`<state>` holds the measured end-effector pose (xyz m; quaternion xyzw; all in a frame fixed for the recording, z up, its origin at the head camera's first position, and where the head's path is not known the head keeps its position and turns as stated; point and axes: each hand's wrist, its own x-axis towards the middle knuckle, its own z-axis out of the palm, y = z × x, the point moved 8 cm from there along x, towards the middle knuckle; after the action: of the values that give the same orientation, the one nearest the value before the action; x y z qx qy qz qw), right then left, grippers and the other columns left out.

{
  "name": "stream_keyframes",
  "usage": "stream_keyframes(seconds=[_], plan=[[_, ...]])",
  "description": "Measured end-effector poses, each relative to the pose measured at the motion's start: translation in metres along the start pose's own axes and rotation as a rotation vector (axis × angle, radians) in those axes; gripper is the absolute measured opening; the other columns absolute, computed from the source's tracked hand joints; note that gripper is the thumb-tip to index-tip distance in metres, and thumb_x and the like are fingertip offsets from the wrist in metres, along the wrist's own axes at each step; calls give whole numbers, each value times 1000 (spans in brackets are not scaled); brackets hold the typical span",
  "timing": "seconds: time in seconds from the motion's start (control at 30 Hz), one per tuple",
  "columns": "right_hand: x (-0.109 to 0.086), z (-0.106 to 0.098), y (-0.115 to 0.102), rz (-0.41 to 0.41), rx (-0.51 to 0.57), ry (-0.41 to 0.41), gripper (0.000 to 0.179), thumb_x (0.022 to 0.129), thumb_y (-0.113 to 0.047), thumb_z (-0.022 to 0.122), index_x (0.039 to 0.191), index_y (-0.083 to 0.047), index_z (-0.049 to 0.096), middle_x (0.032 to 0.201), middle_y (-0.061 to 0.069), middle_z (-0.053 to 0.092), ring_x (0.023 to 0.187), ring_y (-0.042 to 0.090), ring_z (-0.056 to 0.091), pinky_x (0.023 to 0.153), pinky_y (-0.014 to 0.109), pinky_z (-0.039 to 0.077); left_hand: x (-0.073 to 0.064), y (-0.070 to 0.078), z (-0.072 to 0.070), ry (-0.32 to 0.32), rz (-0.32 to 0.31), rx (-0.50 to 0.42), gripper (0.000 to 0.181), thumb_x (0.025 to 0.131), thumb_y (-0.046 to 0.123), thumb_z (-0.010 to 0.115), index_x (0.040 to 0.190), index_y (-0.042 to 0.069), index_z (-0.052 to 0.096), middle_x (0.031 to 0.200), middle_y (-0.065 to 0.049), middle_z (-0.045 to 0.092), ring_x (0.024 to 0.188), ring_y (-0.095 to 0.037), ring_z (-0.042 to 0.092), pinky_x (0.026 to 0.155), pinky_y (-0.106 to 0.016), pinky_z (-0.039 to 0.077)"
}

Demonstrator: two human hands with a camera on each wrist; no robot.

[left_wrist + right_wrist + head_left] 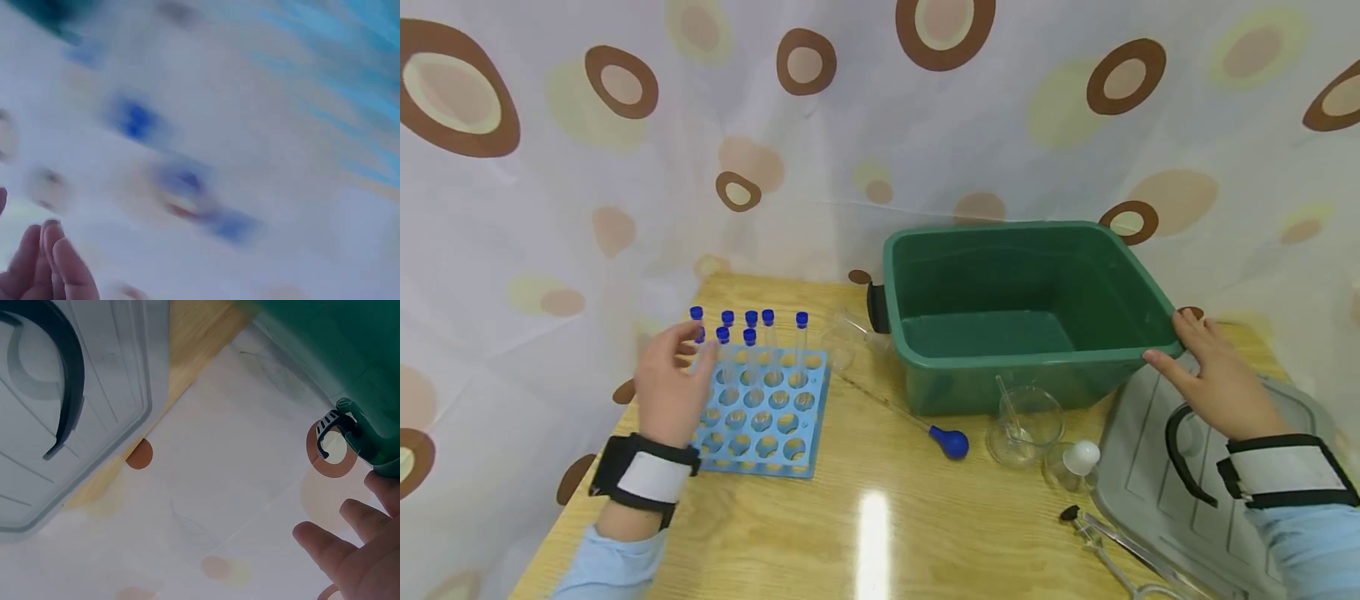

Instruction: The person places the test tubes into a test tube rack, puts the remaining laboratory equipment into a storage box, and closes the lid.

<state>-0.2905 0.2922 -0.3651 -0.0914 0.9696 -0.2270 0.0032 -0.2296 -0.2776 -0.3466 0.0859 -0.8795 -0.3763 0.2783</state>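
Observation:
Several clear test tubes (801, 350) with blue caps stand in the back rows of a light-blue rack (816, 425) at the left. My left hand (672, 383) hovers by the rack's left side, fingers loosely bent beside the nearest tubes and partly hiding them. Its fingers (72, 269) hold nothing in the left wrist view, where the blue caps (136, 122) are blurred. On the right, my right hand (1221, 383) rests at the front right corner of a deep green bin (1000, 383). Its fingers (322, 547) are spread in the right wrist view.
A grey lid (1232, 533) with a black handle lies below my right hand. Before the bin stand a glass beaker (1047, 425) and a white-capped bottle (1081, 458). A blue-bulbed dropper (951, 442) lies mid-table; metal tools (1138, 554) lie beside the lid.

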Motion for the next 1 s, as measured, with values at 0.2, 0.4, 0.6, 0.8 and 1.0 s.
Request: stream_keyframes(seconds=[0.2,0.4,0.6,0.8,1.0], plan=[[8,2,-2,4,30,26,74,99,-38,42,149,0,2,154,27,-2,141,40,-15,102,72,5,-21,119,99,-469,198,-57,67,86,39,65,137,2,43,138,-18,48,126,-34,46,102,-49,40],[20,17,-19,-1,27,30,77,97,-44,44,148,2,8,153,29,6,141,43,-9,101,71,10,-29,119,149,-582,165,34,82,82,43,69,142,-1,35,150,-18,31,137,-35,33,107,-46,35],[14,19,-30,-13,13,88,76,96,-43,46,148,3,13,151,31,11,141,46,-2,101,71,13,-30,111,147,-558,159,-28,76,83,37,69,142,0,36,149,-20,31,135,-38,33,107,-48,35],[-1,19,-40,-23,-27,155,75,96,-43,48,145,6,21,148,33,19,139,50,6,100,71,17,-33,108,138,-575,168,-20,77,84,37,68,143,1,34,150,-17,30,136,-34,33,106,-48,36],[-15,21,-49,-49,-47,197,74,95,-41,51,143,9,26,145,36,25,137,51,12,102,68,17,-38,105,127,-549,209,-6,77,81,35,71,141,-1,38,148,-18,33,134,-34,36,103,-48,39]])
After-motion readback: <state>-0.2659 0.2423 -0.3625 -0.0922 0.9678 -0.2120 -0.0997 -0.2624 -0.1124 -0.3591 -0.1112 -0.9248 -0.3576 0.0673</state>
